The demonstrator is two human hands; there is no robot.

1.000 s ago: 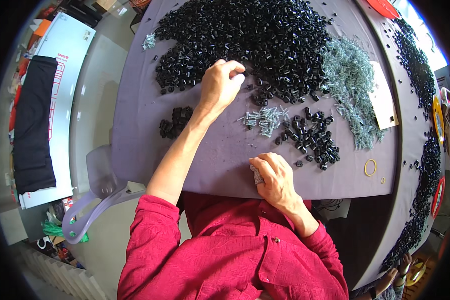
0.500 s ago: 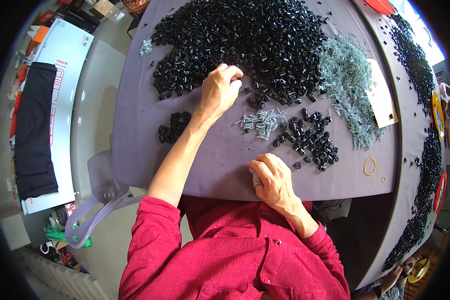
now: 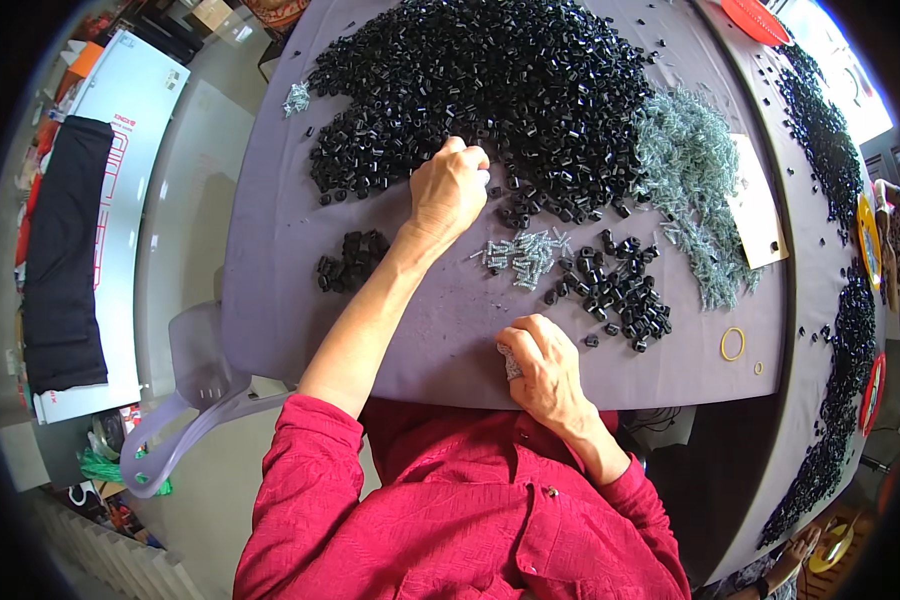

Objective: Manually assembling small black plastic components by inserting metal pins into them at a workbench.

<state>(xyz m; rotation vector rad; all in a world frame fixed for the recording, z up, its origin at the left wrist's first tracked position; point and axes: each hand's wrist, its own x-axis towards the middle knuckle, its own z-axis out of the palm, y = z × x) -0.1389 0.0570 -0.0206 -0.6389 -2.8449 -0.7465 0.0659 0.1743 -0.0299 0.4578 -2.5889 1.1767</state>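
Observation:
My left hand (image 3: 448, 192) is at the near edge of a large heap of small black plastic pieces (image 3: 490, 70). Its fingers are curled together, with something whitish at the tips; what they pinch is hidden. By the table's front edge my right hand (image 3: 544, 370) is closed, and a pale speckled material (image 3: 511, 360) shows at its thumb side. I cannot make out what it grips. Between the hands lie a small pile of metal springs (image 3: 526, 256) and a loose group of black pieces (image 3: 615, 295). Another black cluster (image 3: 354, 260) sits left of my left forearm.
A big mound of springs (image 3: 692, 180) lies at right beside a pale card (image 3: 756, 215). Yellow rubber bands (image 3: 733, 344) rest near the right corner. Across a table seam are more black pieces (image 3: 850, 350) and another person's hand (image 3: 802, 543). A lilac plastic chair (image 3: 195, 355) stands left.
The view has shifted slightly. My left hand stays at the heap's edge with its fingers turned a little; my right hand remains closed by the table edge.

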